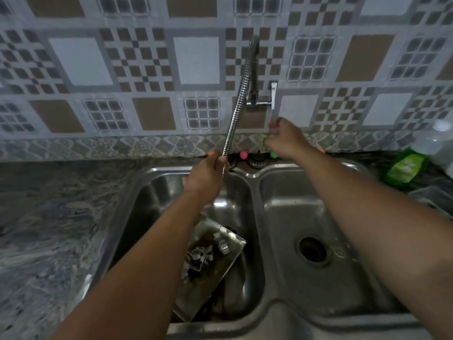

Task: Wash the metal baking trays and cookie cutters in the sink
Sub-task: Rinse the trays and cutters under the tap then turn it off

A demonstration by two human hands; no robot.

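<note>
The metal baking tray (215, 263) lies in the left basin of the double stainless-steel sink (257, 197). It is rectangular, shallow-rimmed and tilted, with its far corner raised toward the divider between the basins and its near end low in the basin. Its surface appears dark and soiled. Several small metal cookie cutters (199, 257) are clustered on the tray, left of centre. One more cookie cutter (221, 244) sits apart, nearer the tray's right edge. Individual cutter shapes are indistinct.

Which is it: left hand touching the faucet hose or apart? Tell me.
Touching. The head view shows the left hand closed around the lower end of the flexible metal faucet hose, above the left sink basin.
</note>
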